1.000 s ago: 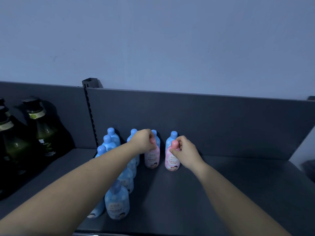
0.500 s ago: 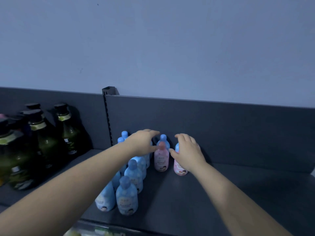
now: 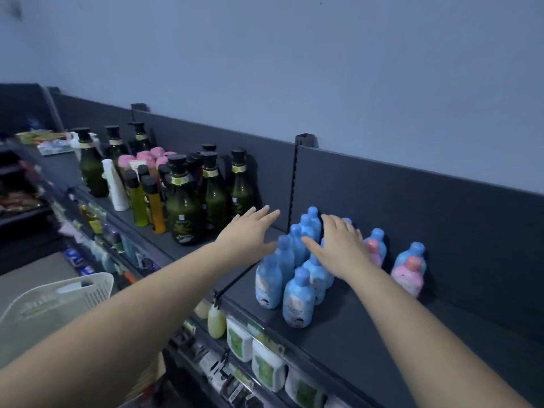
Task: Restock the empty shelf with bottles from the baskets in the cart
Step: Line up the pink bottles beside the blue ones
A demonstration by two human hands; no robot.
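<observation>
— Two hands over the dark grey shelf (image 3: pixel 382 334): is either holding anything?
— No. The left hand (image 3: pixel 250 235), mid-frame, is flat, fingers straight and spread, nothing in it. The right hand (image 3: pixel 338 250), just right of it, is spread and bare too, in front of the blue bottles (image 3: pixel 295 298); I cannot tell if it touches them.
— How do the bottles look?
— Small, rounded, pale blue, round blue caps, printed labels, upright in a tight cluster at centre. Two pink bottles (image 3: pixel 407 278) with pink caps stand right of them.
— Anything else?
— Dark green bottles (image 3: pixel 184 213) centre left, a white basket (image 3: pixel 59 298) lower left.
</observation>
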